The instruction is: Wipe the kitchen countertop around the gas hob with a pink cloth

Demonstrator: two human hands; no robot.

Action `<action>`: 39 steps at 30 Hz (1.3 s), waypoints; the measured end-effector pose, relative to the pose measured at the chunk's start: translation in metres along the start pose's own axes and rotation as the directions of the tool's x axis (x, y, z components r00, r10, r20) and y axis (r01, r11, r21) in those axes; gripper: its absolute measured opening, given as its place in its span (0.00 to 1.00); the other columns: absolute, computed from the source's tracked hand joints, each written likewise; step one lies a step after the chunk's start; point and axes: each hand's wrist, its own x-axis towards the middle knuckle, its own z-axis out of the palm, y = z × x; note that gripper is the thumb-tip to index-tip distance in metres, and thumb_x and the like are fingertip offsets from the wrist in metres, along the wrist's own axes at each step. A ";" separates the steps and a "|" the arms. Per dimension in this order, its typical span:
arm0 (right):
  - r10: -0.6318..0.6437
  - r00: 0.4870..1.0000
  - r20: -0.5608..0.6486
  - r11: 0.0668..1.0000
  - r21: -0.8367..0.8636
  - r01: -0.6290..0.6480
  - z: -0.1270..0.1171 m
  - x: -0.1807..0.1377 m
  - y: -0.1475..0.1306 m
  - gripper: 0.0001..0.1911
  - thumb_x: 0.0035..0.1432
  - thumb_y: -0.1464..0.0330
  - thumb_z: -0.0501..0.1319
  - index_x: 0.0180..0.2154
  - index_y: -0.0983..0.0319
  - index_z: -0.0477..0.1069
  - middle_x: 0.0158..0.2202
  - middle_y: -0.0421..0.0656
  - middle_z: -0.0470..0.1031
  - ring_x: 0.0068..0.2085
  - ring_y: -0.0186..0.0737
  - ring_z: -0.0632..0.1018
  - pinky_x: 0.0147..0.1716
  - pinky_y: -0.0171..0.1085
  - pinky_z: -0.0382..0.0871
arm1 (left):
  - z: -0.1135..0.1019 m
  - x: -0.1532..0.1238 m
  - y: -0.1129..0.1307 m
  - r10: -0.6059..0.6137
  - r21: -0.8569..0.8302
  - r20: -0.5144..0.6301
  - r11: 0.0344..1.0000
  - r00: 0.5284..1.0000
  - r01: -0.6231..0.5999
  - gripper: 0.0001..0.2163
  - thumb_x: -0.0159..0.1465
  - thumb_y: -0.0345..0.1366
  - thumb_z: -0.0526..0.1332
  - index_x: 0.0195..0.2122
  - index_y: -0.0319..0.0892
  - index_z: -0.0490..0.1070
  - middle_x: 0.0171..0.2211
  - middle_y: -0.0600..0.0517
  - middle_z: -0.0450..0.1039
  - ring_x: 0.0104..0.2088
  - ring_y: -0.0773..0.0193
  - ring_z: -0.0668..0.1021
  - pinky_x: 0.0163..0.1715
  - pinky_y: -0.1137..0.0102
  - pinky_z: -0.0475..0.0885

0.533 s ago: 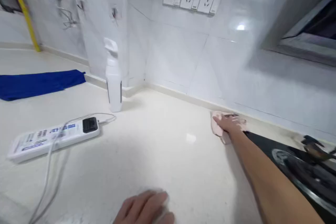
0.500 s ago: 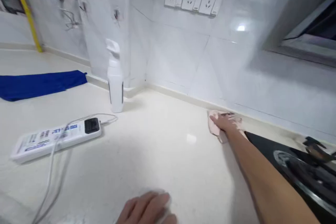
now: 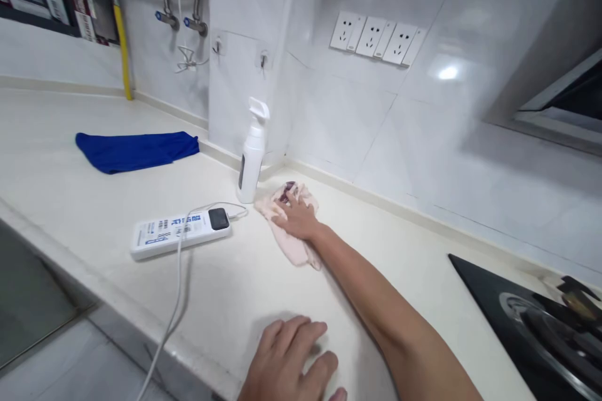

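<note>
My right hand presses down on a pale pink cloth with a dark patch, its fingers spread over the fabric. The cloth lies rumpled on the cream countertop, just right of a white spray bottle that stands upright near the wall corner. At the bottom centre my left hand is over the counter near its front edge, fingers apart and holding nothing. Left of the cloth lies a white power bank with a dark display and a white cable plugged in.
A blue cloth lies on the counter at the left. The black gas stove occupies the right side. Wall sockets are above the counter, and a range hood edge juts in at upper right. The cable hangs over the front edge.
My right hand has slid the pink cloth left along the counter, from beside the stove to near the spray bottle. The view has turned left; my left hand stays near the front, fingers apart.
</note>
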 end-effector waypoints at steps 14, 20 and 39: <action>0.238 0.949 -0.205 0.945 -0.175 -0.275 -0.013 -0.206 0.181 0.30 0.76 0.54 0.45 0.71 0.55 0.62 0.72 0.51 0.64 0.72 0.53 0.65 0.69 0.54 0.58 | -0.033 0.013 -0.045 -0.043 0.008 0.218 0.999 0.975 0.042 0.09 0.71 0.37 0.59 0.49 0.50 0.77 0.55 0.45 0.78 0.57 0.50 0.77 0.53 0.55 0.71; 0.394 0.880 -0.267 0.877 -0.177 -0.446 0.007 -0.299 0.191 0.29 0.76 0.57 0.46 0.70 0.57 0.65 0.70 0.53 0.67 0.73 0.56 0.63 0.69 0.57 0.58 | -0.038 0.027 -0.082 -0.263 0.140 0.360 0.964 0.895 0.227 0.14 0.71 0.45 0.56 0.45 0.48 0.80 0.55 0.42 0.79 0.59 0.44 0.77 0.53 0.50 0.71; 0.360 0.743 -0.565 0.919 0.076 -0.387 0.127 -0.537 0.119 0.26 0.71 0.52 0.53 0.62 0.50 0.76 0.67 0.43 0.73 0.67 0.54 0.73 0.64 0.54 0.74 | -0.042 0.030 -0.064 -0.284 0.137 0.392 0.959 0.875 0.250 0.15 0.69 0.46 0.56 0.44 0.46 0.79 0.51 0.42 0.80 0.56 0.44 0.77 0.55 0.50 0.71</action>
